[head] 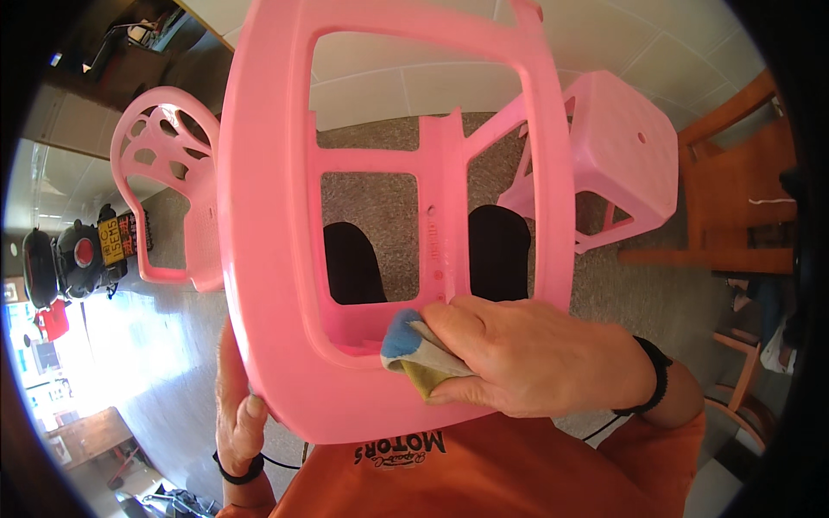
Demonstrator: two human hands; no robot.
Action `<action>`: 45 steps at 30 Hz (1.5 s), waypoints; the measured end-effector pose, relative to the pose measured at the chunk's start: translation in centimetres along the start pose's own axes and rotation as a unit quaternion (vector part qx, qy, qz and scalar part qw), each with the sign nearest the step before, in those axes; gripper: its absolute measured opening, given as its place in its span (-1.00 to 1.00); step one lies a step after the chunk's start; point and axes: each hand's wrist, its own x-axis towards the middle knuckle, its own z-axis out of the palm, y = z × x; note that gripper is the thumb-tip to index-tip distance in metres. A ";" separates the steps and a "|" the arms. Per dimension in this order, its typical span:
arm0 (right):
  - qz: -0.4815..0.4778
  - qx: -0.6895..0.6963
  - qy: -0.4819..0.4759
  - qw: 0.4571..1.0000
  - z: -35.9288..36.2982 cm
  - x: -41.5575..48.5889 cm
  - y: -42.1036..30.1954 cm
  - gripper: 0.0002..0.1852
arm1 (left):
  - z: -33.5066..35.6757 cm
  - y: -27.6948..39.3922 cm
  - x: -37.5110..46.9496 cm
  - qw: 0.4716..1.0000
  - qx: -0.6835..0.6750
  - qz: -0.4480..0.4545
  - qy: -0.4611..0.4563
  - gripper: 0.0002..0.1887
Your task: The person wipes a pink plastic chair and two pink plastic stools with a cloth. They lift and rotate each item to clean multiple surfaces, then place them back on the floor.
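Note:
A pink plastic stool [269, 246] is held up before me, its open frame showing through to the floor. My left hand [238, 401] grips its lower left edge, with the thumb in view and most of the fingers hidden. My right hand [518, 356] pinches a folded cloth [421, 353], partly blue, whitish and yellowish. That cloth rests against the stool's lower frame, near the corner of the large opening.
A pink plastic chair [165, 168] stands at left, a lighter pink stool [625, 149] at right. Wooden furniture [738, 188] is at far right. A tiled wall [369, 90] rises ahead. A motorcycle [78, 259] shows at far left.

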 end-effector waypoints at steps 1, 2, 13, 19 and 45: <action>0.008 -0.014 0.004 1.000 -0.1 0.2 -0.5 -0.53 | -0.1 0.2 0.0 1.000 -0.005 0.015 0.017 0.22; 0.014 -0.024 0.011 1.000 -0.1 0.4 -0.9 -0.48 | -0.3 0.5 0.0 0.999 -0.006 0.023 0.032 0.22; -0.137 -0.279 0.119 0.943 0.7 1.4 -6.0 -0.54 | -1.9 1.2 -0.5 0.997 -0.053 0.035 0.043 0.21; -0.185 -0.249 0.101 0.945 1.1 2.3 -5.6 -0.54 | -2.5 1.2 0.5 0.965 0.177 0.176 0.085 -0.04; -0.305 -0.365 0.332 0.815 -16.6 10.9 -5.7 -0.54 | -0.8 4.9 -0.4 0.856 0.374 0.356 -0.043 -0.46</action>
